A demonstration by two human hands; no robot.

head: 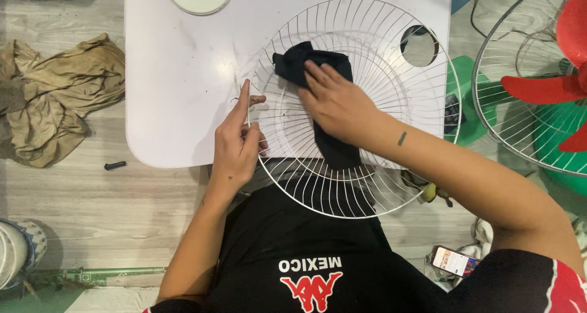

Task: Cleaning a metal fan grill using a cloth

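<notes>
1. My left hand [235,145] grips the left rim of the white wire fan guard [391,166]. The thumb points up along the rim and the other fingers are curled around the wires.
2. My right hand [335,102] lies flat on a dark cloth [333,148], with the fingers held close together and pressing the cloth onto the wires.
3. The guard lies over the right part of the white table [177,80], and its lower edge hangs past the table, above my lap.
4. The cloth is inside the guard, left of the round hole in the middle of the guard, and one end of it trails down toward me.
5. A crumpled tan cloth [55,96] lies on the floor to the left, well apart from the table.
6. A fan with red blades [550,86] stands at the right, and a phone [454,261] lies on the floor near my right arm.
</notes>
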